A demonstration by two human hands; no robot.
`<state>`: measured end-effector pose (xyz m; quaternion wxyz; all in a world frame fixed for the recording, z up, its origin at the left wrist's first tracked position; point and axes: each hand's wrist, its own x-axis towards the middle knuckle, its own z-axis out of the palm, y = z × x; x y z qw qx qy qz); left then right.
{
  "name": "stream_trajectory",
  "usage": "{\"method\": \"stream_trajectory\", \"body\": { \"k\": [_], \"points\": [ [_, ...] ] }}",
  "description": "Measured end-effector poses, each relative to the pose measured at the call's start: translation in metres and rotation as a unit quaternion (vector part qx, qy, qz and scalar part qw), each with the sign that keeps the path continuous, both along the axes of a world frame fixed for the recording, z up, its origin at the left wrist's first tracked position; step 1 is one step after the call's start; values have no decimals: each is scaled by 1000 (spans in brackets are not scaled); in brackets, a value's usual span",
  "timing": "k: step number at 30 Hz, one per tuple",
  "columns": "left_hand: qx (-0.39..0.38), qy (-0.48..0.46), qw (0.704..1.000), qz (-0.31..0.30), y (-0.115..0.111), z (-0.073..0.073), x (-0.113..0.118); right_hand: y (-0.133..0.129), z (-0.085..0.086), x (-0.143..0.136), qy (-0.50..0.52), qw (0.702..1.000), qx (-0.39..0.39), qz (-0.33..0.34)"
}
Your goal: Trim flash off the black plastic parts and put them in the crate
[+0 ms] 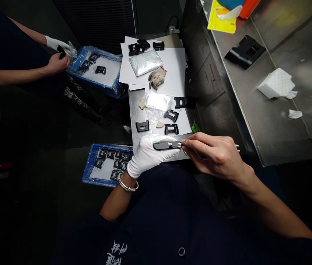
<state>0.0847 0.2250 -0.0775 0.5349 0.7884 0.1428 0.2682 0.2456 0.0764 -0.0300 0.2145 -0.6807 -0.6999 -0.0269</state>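
Observation:
My left hand (149, 152), in a white glove, is closed around a black plastic part (161, 146) held edge-on near the table's front edge. My bare right hand (213, 152) meets the part's right end with fingers pinched together; whatever lies between its fingertips is too small to make out. Just beyond my hands, black frame-shaped pieces (171, 129) rest on the table (137, 138) and white paper, beside a small beige piece (160, 124) and a clear plastic bag (158, 103).
A blue tray (86, 165) of wrapped black parts stands at lower left, another blue tray (111, 90) farther back. A person's hands (59, 59) hold a black part there. A used glove (157, 78) lies on the paper. A metal counter (272, 132) rises at right.

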Motion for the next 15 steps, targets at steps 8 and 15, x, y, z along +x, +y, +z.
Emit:
{"method": "stream_trajectory", "body": {
  "k": [8,15],
  "points": [
    [-24,11,1000,5,0,-5,-1,-2,-1,-2,-11,1000,13,15],
    [-13,6,1000,4,0,-4,-1,-2,-2,-4,-7,1000,13,-10]
  ]
}}
